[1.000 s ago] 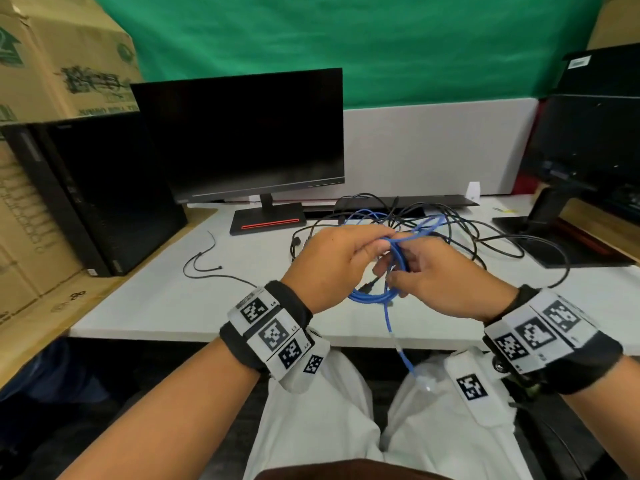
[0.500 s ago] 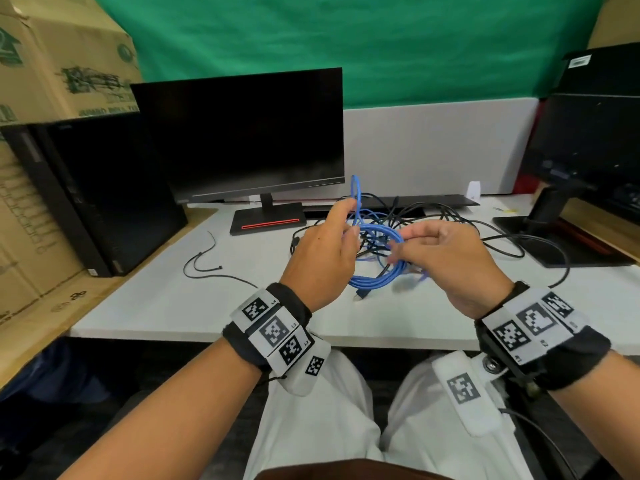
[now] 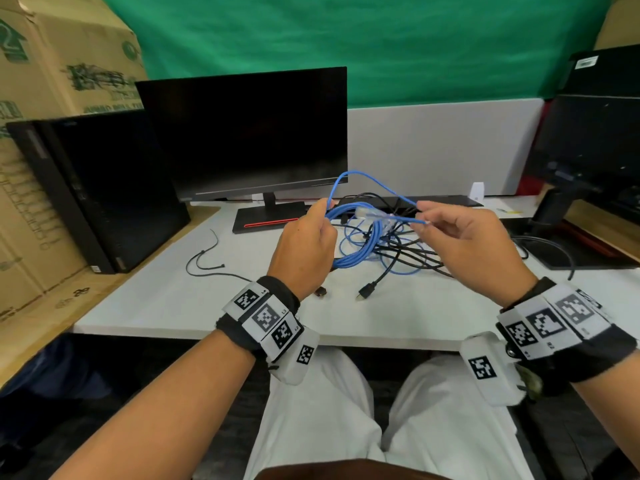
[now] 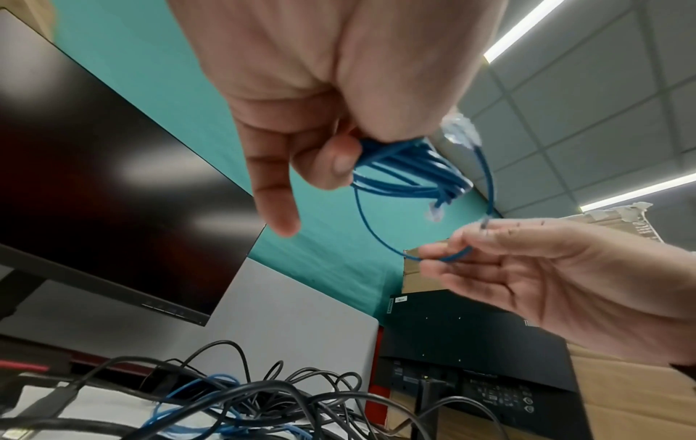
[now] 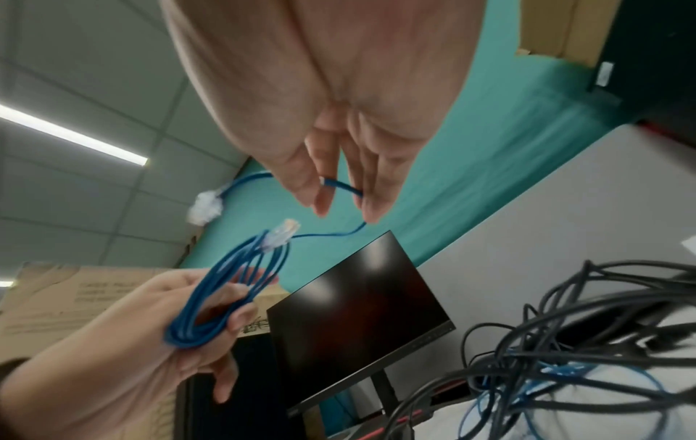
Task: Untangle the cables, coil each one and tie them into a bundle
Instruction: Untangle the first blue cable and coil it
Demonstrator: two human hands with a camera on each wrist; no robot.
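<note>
- The left hand [image 3: 304,244] is curling its fingers and thumb round a coil of blue cable [image 3: 360,251], holding the loops bunched together above the desk [image 3: 166,299]; its index finger is sticking out loosely, as the left wrist view shows.
- In the right wrist view the blue cable [image 5: 211,309] is hanging as several stacked loops from the left hand [image 5: 124,351], with one clear plug [image 5: 280,233] lying at the far end of the loops.
- The right hand [image 3: 467,244] is pinching the free tail of the same blue cable between thumb and fingertips [image 4: 448,253], with the remaining fingers lying fairly straight.
- From the left hand a single strand is arching up and across to the right hand, the two hands being held apart at about the same height.
- A second clear plug [image 5: 205,205] is dangling on the tail just past the right hand's thumb.
- Below and behind the hands, a tangle of black cables [image 3: 412,244] is lying on the desk, with more thin blue loops [image 3: 398,268] threaded through it.
- One black plug end [image 3: 365,292] is lying on the desk near the front of the tangle.
- A thin black wire [image 3: 204,261] is lying apart on the left of the desk.
- A dark monitor [image 3: 249,133] is standing behind the tangle, a black computer tower [image 3: 93,188] to its left, beside cardboard boxes [image 3: 45,64].
</note>
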